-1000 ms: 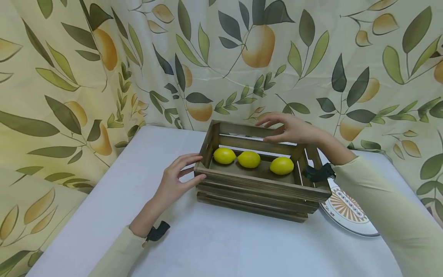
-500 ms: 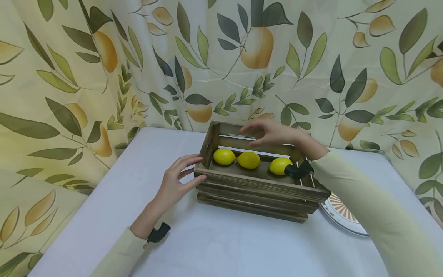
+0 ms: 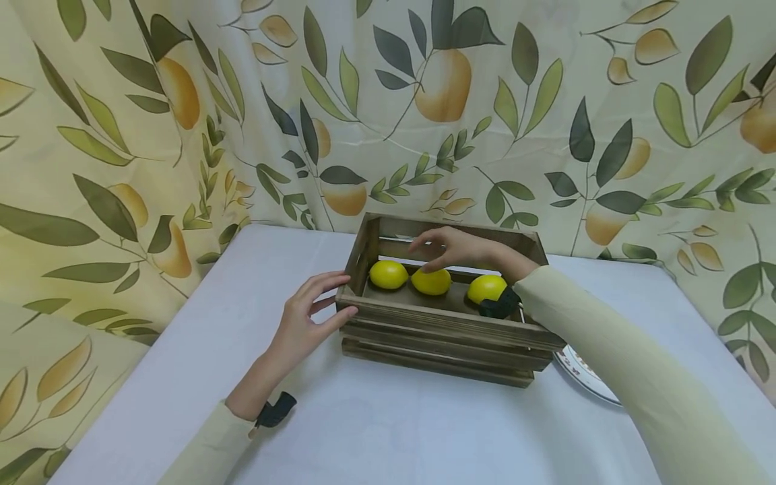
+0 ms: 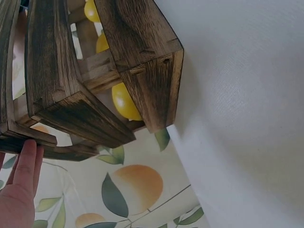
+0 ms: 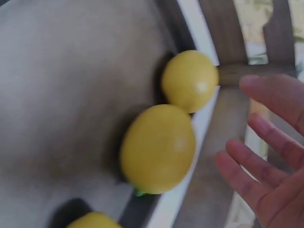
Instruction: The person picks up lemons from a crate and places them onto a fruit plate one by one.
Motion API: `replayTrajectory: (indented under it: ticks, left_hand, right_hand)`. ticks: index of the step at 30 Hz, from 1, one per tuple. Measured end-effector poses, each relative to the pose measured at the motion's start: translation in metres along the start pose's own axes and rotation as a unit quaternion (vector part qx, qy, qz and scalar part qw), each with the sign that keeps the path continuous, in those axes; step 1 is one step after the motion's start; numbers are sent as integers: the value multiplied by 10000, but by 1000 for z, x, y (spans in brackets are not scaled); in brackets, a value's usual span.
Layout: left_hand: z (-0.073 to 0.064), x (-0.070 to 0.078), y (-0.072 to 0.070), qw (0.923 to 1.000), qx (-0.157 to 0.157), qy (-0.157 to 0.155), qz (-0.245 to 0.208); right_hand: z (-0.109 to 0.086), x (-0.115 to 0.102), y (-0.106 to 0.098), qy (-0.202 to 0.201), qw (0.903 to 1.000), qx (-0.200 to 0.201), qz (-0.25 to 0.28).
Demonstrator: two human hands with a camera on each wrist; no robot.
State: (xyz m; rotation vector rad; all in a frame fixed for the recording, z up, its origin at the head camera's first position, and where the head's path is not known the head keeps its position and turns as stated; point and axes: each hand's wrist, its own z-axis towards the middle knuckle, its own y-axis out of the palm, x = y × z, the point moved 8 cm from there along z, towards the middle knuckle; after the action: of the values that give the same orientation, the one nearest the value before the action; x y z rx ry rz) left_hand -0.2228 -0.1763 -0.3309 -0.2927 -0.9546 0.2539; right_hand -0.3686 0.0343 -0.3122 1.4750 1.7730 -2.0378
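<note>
A slatted brown wooden crate [image 3: 436, 308] stands on the table with three yellow lemons inside: a left lemon [image 3: 389, 275], a middle lemon [image 3: 432, 282] and a right lemon [image 3: 485, 288]. My left hand [image 3: 306, 316] holds the crate's front left corner, thumb at the front and fingers at the left end. In the left wrist view, its fingers [image 4: 27, 164] touch the end slat. Over the crate, my right hand [image 3: 451, 248] hovers above the middle lemon, fingers spread and loosely bent. The right wrist view shows those fingers [image 5: 247, 183] apart from the lemons.
A white patterned plate [image 3: 585, 377] lies right of the crate, partly under the right sleeve [image 3: 618, 343]. White cloth [image 3: 388, 431] covers the table. A curtain printed with fruit and leaves [image 3: 442, 155] hangs close behind the crate.
My right hand has moved left and down, from the crate's back right rim to just above the middle lemon. My left hand has stayed at the crate's corner.
</note>
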Motion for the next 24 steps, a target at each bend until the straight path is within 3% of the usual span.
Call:
replayTrajectory:
  ticks: [5, 9, 14, 18, 24]
  left_hand:
    - [-1, -1, 0, 10000, -19, 10, 17]
    - [1, -1, -3, 10000, 7, 54, 47]
    - [0, -2, -1, 10000, 14, 81, 31]
    - [-2, -2, 1, 10000, -8, 73, -7]
    - [-2, -1, 3, 9999, -10, 130, 47]
  right_hand:
    - [2, 17, 9, 158, 9994, -295, -129]
    - [6, 23, 13, 225, 9970, -529, -524]
    - [4, 26, 22, 51, 9895, -803, -1197]
    - [1, 29, 32, -84, 9887, -912, -1187]
    - [-2, 41, 40, 465, 9811, -1270, -1387]
